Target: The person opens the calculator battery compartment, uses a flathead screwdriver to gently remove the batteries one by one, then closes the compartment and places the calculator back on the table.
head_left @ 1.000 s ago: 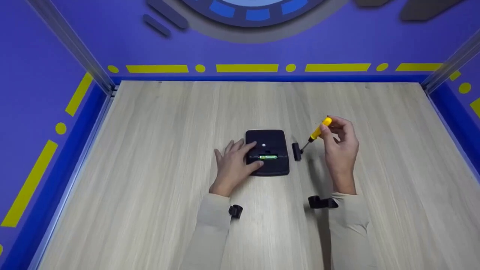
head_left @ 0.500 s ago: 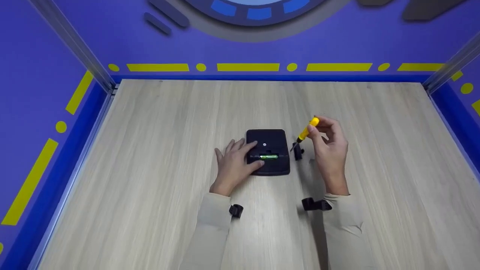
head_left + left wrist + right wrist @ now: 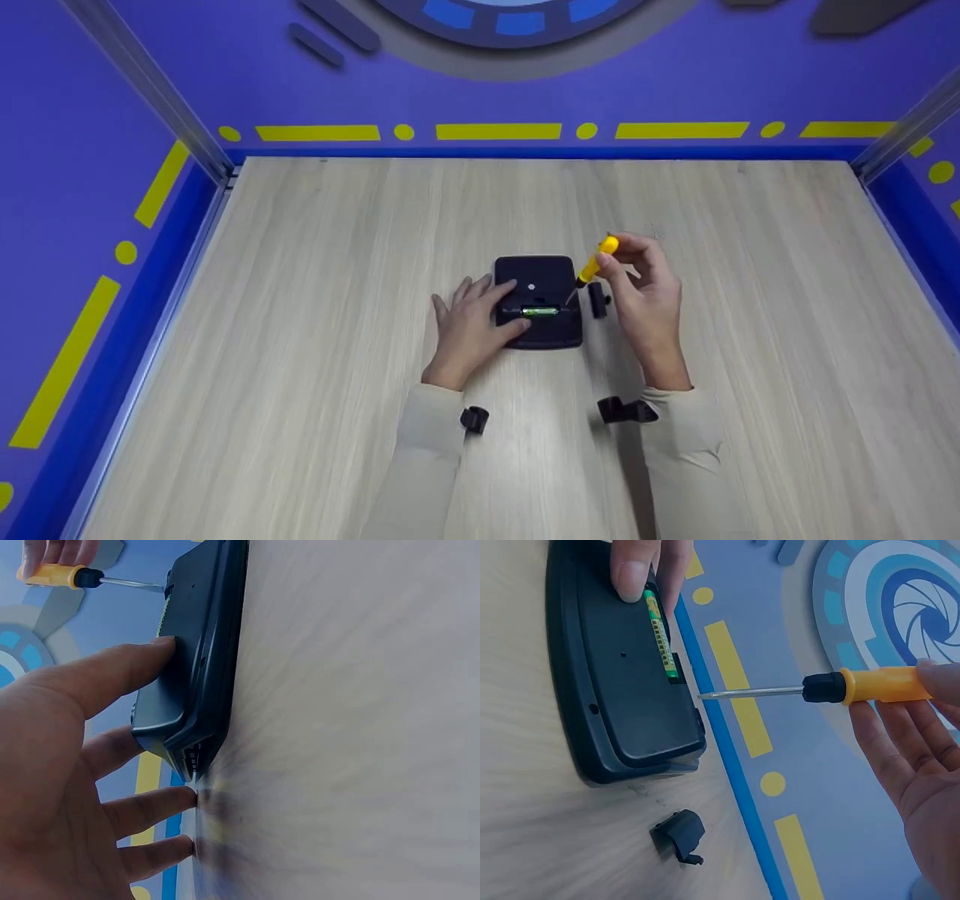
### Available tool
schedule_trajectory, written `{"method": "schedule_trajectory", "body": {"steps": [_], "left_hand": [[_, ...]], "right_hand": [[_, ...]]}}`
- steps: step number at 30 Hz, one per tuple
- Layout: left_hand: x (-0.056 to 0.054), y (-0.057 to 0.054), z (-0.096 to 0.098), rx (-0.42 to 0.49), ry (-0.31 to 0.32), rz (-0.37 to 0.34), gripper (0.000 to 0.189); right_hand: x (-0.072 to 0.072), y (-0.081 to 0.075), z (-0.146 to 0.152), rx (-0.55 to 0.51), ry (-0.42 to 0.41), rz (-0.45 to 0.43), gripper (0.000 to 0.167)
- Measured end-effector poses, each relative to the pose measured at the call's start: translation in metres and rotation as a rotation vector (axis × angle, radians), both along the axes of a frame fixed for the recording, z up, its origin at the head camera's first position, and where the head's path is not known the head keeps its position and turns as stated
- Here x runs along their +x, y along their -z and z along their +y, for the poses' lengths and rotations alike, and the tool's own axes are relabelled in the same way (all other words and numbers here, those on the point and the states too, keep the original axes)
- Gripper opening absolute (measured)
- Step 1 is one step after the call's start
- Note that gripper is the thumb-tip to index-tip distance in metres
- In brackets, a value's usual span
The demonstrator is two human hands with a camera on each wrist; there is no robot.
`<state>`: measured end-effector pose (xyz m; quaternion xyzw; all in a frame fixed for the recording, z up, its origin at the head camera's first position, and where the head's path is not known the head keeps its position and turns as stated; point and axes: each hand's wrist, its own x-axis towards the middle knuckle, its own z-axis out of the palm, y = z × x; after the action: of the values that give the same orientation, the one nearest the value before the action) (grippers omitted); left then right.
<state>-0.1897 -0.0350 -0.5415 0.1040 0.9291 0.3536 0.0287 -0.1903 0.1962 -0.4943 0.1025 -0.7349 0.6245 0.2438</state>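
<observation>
A black calculator-like device lies on the table with its battery slot uncovered. One green battery sits in that slot, seen closer in the right wrist view. My left hand rests on the device's left side, thumb and index finger spread on its surface, other fingers touching the table. My right hand holds a yellow screwdriver by its handle. The metal tip is over the device's right part, beside the slot; in the right wrist view it looks slightly apart from the surface.
A small black battery cover lies on the wooden table just right of the device. Blue walls with yellow markings border the table at the back and sides. Black wrist mounts are on both sleeves.
The right hand has moved left with the screwdriver, its tip passing from the battery cover to above the device. The left hand stays in place on the device.
</observation>
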Motion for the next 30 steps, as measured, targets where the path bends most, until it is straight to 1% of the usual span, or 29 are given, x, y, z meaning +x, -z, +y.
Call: {"method": "schedule_trajectory", "body": {"steps": [3,7,11,16,21,26,30], "left_hand": [[-0.0003,0.0006,-0.0002,0.002,0.002,0.001,0.065],[-0.0005,0.0008,-0.0001,-0.006,0.005,0.002,0.066],[-0.0012,0.0008,0.0,-0.014,0.008,0.007,0.066],[-0.0009,0.0003,-0.0004,-0.011,0.007,0.011,0.066],[-0.0016,-0.0006,-0.0004,-0.008,0.003,0.006,0.064],[-0.002,-0.0005,0.0001,0.006,-0.002,-0.011,0.06],[-0.001,-0.0003,0.0019,0.005,-0.015,0.001,0.056]], "right_hand": [[0.0003,-0.0007,-0.0012,-0.007,-0.029,0.006,0.028],[0.0011,-0.0008,-0.0028,0.012,-0.05,-0.015,0.028],[0.0016,-0.001,-0.005,0.038,-0.05,-0.042,0.029],[0.0008,0.0002,-0.0066,0.06,-0.063,-0.034,0.028],[0.0002,0.0015,-0.0062,0.062,-0.085,-0.035,0.027],[0.0,0.0016,-0.0058,0.058,-0.09,-0.051,0.027],[0.0002,0.0023,-0.0052,0.068,-0.085,-0.044,0.027]]}}
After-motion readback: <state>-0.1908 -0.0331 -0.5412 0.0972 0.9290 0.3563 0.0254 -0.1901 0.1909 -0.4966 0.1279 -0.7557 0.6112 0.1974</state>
